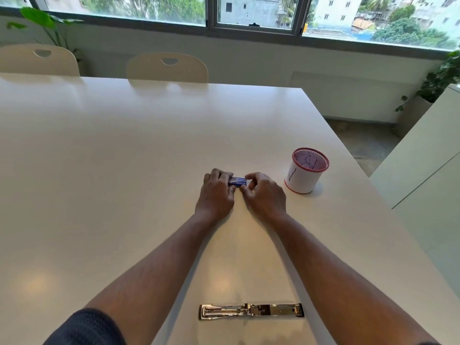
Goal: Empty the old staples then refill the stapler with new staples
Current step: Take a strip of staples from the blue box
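Blue cardboard shows between the two hands: a small staple box (237,181) lies on the white table (124,170), far out from the person. The left hand (216,192) grips its left end, and the right hand (265,194) pinches its right end. The metal stapler (251,311) lies unfolded flat at the near edge. A mesh pen cup (306,170) stands to the right.

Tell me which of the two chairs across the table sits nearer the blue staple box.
The right chair, directly beyond the staple box. The other chair stands far off at the table's left end.
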The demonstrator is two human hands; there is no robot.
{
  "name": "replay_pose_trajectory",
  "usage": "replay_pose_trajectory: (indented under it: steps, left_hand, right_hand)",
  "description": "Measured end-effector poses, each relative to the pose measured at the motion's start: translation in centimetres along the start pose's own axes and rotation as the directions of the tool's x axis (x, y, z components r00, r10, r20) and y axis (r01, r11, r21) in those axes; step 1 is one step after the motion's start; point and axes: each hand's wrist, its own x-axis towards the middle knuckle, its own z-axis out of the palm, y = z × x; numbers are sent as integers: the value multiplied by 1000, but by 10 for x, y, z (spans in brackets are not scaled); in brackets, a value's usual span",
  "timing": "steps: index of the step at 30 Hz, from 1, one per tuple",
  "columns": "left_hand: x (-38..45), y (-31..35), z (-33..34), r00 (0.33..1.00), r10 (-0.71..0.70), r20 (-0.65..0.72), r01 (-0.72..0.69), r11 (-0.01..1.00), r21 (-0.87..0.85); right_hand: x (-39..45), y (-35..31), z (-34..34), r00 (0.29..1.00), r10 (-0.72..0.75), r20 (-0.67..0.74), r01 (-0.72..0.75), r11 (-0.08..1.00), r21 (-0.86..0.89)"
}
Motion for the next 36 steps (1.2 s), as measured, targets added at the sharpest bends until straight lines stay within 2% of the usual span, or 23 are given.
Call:
replay_pose_trajectory:
  steps: [6, 10, 14, 19, 24, 28, 36]
  left_hand:
    - [-17, -1, -8, 997, 12, -71, -20, 992, -124]
    - [-46, 0, -26, 993, 49, -106, -79, 952, -297]
    - [-94, 2, -50, 999, -51, 4, 44, 813, -580]
    - [-148, 7, -76, 980, -85, 180, 197, 531, -824]
    - [-173, 9, -90, 951, -174, 254, 298, 312, -902]
    - [-178, 6, -99, 940, -179, 290, 326, 219, -920]
    - [-188, 4, -99, 943, -189, 272, 313, 239, -919]
  right_hand:
    - [-15, 8, -5, 997, -75, 26, 69, 980, 185]
    - [-34, 13, -12, 991, -127, 47, 102, 928, 358]
    - [-65, 12, -25, 972, -182, 148, 68, 824, 563]
    - [-96, 9, -40, 938, -263, 227, 49, 747, 663]
    - [-121, -6, -51, 921, -289, 262, 18, 702, 712]
    - [-133, -21, -59, 915, -298, 271, 3, 678, 735]
    - [-155, -31, -64, 928, -236, 287, -96, 595, 798]
